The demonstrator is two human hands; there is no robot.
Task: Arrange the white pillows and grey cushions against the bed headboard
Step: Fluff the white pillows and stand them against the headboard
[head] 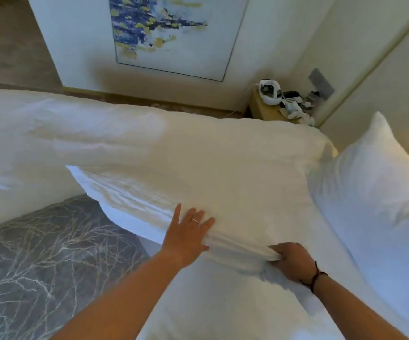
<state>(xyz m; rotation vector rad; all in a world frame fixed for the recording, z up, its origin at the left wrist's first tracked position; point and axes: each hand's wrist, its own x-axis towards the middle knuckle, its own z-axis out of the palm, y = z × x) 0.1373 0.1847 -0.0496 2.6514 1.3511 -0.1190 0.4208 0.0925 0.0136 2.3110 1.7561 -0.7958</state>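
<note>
Much of the big white fabric pillow is soft with blur along its left half, and a second white pillow left of it is cut off by the frame edge. Clutter on the tan bedside table beyond the pillow is too small to identify. The left hand lies flat, fingers spread, on the pillow's near edge; the right hand pinches that edge's folded fabric. A grey branch-patterned cushion lies below-left of the pillow; another white pillow stands just right.

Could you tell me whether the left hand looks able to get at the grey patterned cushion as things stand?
Probably yes: the left hand lies flat on the white pillow, holding nothing, and the grey cushion lies uncovered just beside it.
</note>
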